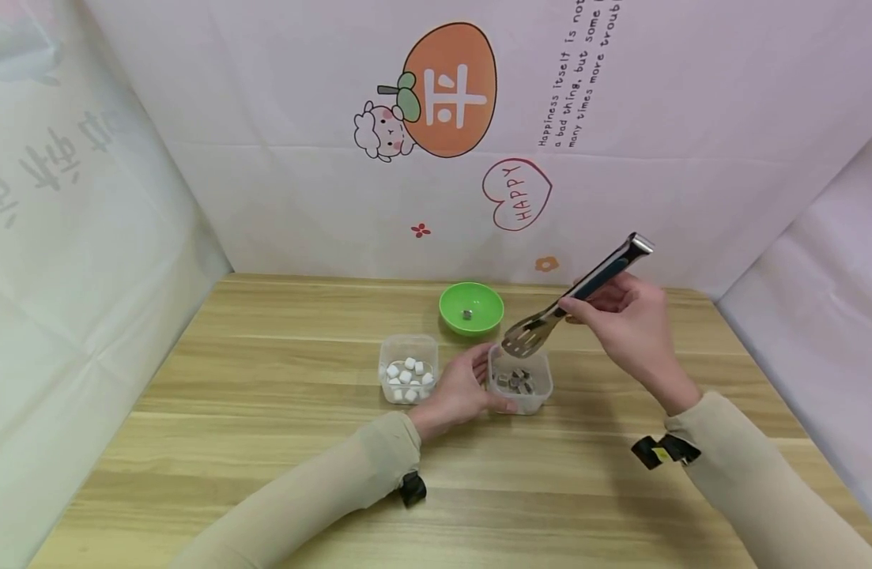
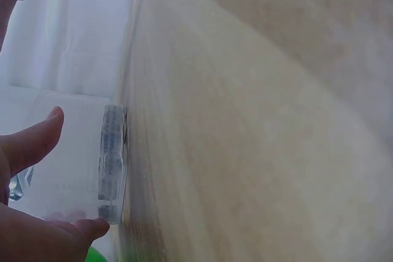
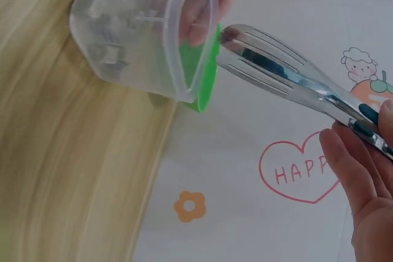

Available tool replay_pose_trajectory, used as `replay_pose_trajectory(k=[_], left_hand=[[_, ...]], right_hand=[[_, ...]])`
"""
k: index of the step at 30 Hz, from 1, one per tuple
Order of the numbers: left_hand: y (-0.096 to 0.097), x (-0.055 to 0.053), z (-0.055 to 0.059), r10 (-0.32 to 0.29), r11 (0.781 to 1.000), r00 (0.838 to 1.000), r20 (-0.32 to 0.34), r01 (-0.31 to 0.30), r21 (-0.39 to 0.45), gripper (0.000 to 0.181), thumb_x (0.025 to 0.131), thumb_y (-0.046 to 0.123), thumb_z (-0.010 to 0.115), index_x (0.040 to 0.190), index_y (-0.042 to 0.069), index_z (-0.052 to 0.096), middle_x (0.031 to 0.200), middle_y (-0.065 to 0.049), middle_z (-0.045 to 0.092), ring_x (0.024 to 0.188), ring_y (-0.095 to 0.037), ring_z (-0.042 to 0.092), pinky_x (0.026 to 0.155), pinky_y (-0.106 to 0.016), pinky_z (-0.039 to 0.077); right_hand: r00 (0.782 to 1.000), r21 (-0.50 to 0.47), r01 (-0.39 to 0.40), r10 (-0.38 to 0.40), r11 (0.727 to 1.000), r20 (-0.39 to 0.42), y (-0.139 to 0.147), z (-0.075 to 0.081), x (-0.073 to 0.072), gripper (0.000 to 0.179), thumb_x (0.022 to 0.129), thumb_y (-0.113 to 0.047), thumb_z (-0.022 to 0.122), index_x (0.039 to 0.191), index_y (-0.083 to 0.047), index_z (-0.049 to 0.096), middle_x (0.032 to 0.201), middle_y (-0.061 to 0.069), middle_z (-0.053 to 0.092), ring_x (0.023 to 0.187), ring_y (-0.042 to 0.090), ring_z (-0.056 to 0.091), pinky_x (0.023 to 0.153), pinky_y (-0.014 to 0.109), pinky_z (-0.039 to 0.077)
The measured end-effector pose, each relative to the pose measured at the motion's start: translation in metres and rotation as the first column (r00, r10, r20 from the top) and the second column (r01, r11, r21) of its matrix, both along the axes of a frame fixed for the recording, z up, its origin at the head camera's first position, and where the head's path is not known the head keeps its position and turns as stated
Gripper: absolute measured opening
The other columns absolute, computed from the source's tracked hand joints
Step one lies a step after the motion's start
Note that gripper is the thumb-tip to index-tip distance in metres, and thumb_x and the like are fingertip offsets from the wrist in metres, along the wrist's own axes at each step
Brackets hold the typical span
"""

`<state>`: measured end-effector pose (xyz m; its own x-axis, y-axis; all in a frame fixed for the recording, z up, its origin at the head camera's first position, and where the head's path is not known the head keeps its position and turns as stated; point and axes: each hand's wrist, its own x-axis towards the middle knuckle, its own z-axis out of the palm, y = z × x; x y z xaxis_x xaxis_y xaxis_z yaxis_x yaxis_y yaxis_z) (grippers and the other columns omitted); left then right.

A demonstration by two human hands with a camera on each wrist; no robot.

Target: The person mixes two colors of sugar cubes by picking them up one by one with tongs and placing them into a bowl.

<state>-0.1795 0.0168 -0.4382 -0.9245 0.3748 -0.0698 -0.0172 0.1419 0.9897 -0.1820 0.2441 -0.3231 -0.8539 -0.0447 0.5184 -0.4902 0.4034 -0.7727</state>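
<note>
Metal serving tongs (image 1: 542,328) with slotted heads are pinched in my right hand (image 1: 631,328), tilted with the heads down at the left. The slotted tips hang over a clear plastic container (image 1: 538,397) of small grey-brown cubes (image 1: 519,382). I cannot tell whether a cube sits between the tips. My left hand (image 1: 464,387) holds that container from its left side, thumb (image 2: 43,136) on one wall and fingers on another. Behind it, a green bowl (image 1: 471,294) has one grey cube (image 1: 467,314) inside.
Left of my left hand stands another clear container (image 1: 409,344), with several white cubes (image 1: 405,377). All of this rests on a wood-grain table (image 1: 279,395). A printed white cloth (image 1: 322,213) hangs behind the table's far edge, with more cloth at both sides.
</note>
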Motion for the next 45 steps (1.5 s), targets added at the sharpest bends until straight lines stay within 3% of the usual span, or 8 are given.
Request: replay_pose_trajectory(k=[8,22,38,45], left_hand=[[-0.001,-0.001,-0.001,-0.005,1.000,1.000,-0.009,0.005,0.001,0.105,0.067,-0.008,0.094,0.157,0.001,0.042,0.156,-0.013,0.052,0.144,-0.030,0.049,0.122,-0.036,0.039],[-0.001,-0.001,-0.003,-0.018,1.000,1.000,-0.007,0.018,0.023,0.105,0.069,-0.008,0.094,0.159,-0.002,0.039,0.158,-0.013,0.050,0.146,-0.029,0.046,0.123,-0.036,0.037],[-0.003,-0.001,0.000,-0.024,1.000,0.999,-0.030,0.024,-0.009,0.104,0.070,-0.006,0.094,0.158,-0.002,0.040,0.159,-0.013,0.049,0.146,-0.030,0.046,0.122,-0.037,0.037],[-0.003,-0.001,0.001,-0.037,0.999,0.999,-0.037,0.037,-0.015,0.103,0.071,-0.005,0.094,0.158,0.000,0.041,0.159,-0.013,0.049,0.146,-0.029,0.046,0.122,-0.036,0.038]], right_hand=[[0.999,0.085,0.014,-0.017,0.996,0.030,0.002,-0.017,0.003,0.020,0.087,0.000,0.085,0.100,0.005,0.072,0.087,0.015,0.077,0.071,0.008,0.074,0.062,0.020,0.063],[0.999,0.181,-0.005,0.012,0.984,-0.032,-0.008,-0.047,-0.002,0.018,0.084,-0.001,0.088,0.096,-0.001,0.075,0.083,0.008,0.077,0.071,0.006,0.073,0.064,0.014,0.060],[0.998,0.248,-0.032,0.046,0.968,-0.052,-0.018,-0.048,-0.005,0.021,0.083,0.001,0.089,0.095,-0.006,0.072,0.083,0.002,0.077,0.070,0.012,0.074,0.062,0.016,0.060],[0.998,0.231,0.003,0.013,0.973,-0.068,-0.017,-0.045,-0.004,0.020,0.083,0.001,0.089,0.093,-0.005,0.072,0.082,0.003,0.077,0.070,0.010,0.072,0.063,0.014,0.059]])
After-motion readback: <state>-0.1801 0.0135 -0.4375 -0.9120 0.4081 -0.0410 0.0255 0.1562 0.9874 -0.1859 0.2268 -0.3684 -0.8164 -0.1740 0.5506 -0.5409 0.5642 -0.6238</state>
